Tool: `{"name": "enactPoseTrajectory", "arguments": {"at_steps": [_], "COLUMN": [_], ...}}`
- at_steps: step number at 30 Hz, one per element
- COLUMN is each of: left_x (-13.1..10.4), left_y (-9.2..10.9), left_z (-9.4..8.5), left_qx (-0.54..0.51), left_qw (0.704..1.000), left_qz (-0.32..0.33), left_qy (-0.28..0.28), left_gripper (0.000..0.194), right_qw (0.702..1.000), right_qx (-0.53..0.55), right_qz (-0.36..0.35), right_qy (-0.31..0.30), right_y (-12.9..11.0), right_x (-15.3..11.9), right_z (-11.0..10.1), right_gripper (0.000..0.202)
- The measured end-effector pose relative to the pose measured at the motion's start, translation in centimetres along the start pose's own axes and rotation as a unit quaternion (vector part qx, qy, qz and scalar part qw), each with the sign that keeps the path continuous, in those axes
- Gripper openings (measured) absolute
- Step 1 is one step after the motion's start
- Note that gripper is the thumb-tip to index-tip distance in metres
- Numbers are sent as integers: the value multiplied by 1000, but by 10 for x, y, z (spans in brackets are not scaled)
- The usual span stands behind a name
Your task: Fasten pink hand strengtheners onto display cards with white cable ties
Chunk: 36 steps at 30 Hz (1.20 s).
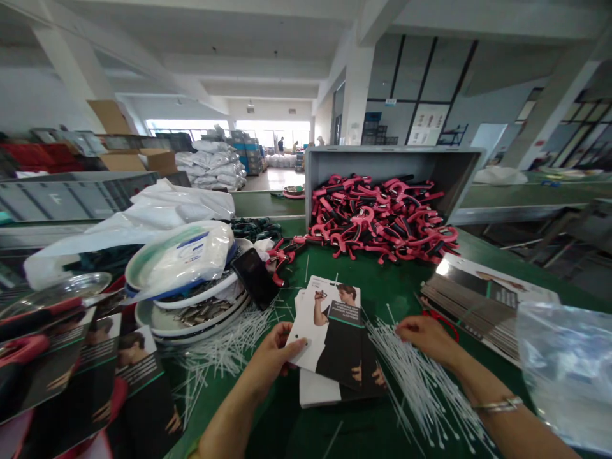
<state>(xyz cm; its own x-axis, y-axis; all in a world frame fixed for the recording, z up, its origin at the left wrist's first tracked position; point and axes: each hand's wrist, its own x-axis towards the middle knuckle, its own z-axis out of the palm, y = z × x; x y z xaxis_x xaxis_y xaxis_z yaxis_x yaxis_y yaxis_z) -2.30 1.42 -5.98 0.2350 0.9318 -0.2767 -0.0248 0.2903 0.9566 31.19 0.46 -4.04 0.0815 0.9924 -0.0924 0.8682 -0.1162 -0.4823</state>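
My left hand (280, 352) grips the left edge of a printed card (329, 335), thumb on top. The card is tilted over a small stack of cards (315, 390) on the green table. My right hand (425, 336) is over the upper part of a pile of white cable ties (423, 389), its fingertips pinched together; what they hold, if anything, is too small to make out. A metal bracelet is on the right wrist.
A grey crate (392, 151) on its side spills red and black hand grips (377, 217). Stacked cards (478, 306) and a plastic bag (568, 376) lie right. Left are a phone (255, 278), plates of springs (201, 315), more ties (224, 350) and carded grips (143, 395).
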Motion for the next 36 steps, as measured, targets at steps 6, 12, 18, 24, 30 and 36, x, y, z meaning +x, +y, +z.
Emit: {"name": "enactPoseTrajectory", "arguments": {"at_steps": [6,12,18,24,30,36], "left_x": [-7,-13,-21,-24,-29,-38], "left_y": [6,14,17,15,18,25], "left_z": [-2,-3,14,27,30,37], "left_qx": [-34,-27,-79,-117,-167,-206], "left_qw": [998,996,994,992,984,972], "left_qz": [0,-22,-25,-22,-33,-39], "left_qy": [-46,-87,-69,-32,-57,-103], "left_gripper": [37,36,41,47,43,36], "right_qw": [970,899,874,905,906,908], "right_qx": [239,436,471,386,378,394], "right_qz": [29,32,-23,-33,-85,-43], "right_qy": [27,17,119,175,168,137], "right_y": [-7,-51,-103,-127,-130,-133], "right_x": [-11,-31,-56,-57,-52,-57], "right_z": [-4,-10,7,34,38,42], "right_gripper": [26,32,36,35,27,25]}}
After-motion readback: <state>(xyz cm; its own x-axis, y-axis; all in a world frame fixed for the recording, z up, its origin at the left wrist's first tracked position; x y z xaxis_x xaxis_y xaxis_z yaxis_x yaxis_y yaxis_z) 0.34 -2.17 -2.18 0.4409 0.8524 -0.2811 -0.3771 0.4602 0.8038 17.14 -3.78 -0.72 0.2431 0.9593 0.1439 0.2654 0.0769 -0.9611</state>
